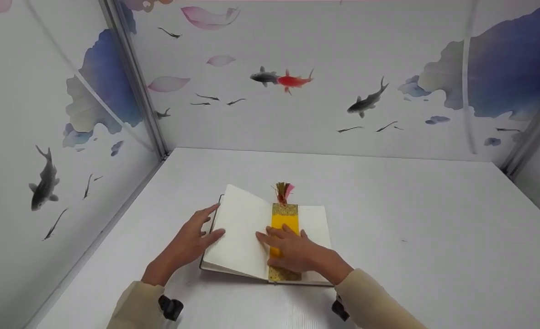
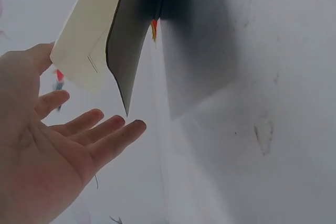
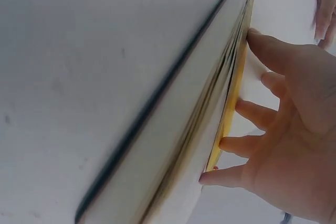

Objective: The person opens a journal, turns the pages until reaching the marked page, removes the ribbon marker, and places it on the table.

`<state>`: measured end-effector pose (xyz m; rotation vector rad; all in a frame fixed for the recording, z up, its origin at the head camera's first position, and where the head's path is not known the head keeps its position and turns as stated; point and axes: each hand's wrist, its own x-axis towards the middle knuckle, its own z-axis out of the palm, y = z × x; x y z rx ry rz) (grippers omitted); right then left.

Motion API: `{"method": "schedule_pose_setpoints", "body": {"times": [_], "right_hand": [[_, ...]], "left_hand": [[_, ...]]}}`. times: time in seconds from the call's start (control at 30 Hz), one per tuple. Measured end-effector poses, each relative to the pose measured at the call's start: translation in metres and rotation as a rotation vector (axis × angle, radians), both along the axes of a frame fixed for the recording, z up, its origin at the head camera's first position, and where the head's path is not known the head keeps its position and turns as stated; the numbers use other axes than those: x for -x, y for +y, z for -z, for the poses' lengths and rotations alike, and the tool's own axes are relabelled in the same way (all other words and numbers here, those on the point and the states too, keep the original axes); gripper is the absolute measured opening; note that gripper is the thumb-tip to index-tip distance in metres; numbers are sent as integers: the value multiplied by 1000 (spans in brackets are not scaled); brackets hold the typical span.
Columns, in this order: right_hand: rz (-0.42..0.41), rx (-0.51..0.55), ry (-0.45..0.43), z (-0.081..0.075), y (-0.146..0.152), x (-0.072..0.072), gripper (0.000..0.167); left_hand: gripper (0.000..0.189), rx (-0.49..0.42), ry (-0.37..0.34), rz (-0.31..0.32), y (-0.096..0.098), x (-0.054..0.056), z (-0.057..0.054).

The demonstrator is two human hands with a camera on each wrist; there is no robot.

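A notebook lies open on the white table, its blank left-hand leaf raised at a slant. Along the inner side of the right page is a yellow bookmark with gold patterned ends and a tassel past the top edge. Straight, spread fingers of my right hand press on the bookmark. My left hand is at the notebook's left edge, thumb against the page. Its other fingers stretch out beside the lifted cover. In the right wrist view, the page block shows edge-on beneath my right fingertips.
White panels with printed fish and petals enclose the table at the back and sides. A metal post stands in the back left corner. Dark devices are strapped at both wrists.
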<state>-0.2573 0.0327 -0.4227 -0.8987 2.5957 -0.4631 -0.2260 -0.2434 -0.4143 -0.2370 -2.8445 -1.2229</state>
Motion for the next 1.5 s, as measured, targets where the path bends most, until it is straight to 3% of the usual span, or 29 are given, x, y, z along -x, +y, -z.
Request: {"method": "schedule_pose_setpoints", "body": {"times": [0.17,0.37,0.53,0.8,0.93,1.07,1.3,1.5], "right_hand": [[-28,-78,-5,2,2,0,60],[-39,-64,-12,2,2,0,59],[-42,-27,-8,4,4,1,59],[-15,61,23,6,11,4,63],[6,77,13,6,13,4,67],[4,84,-25,6,12,7,68],[-32,149,-69,2,18,16,67],[66,286,-53,-1,25,19,65]], "left_hand": [[62,115,0,49,5,1,7],[55,237,-106,115,13,-1,14],[52,252,-173,152,24,4,17],[50,270,-190,96,46,15,19],[65,310,-217,74,59,16,19],[80,385,-280,92,64,13,16],[78,490,-339,178,69,11,11],[84,510,-376,166,71,11,10]]}}
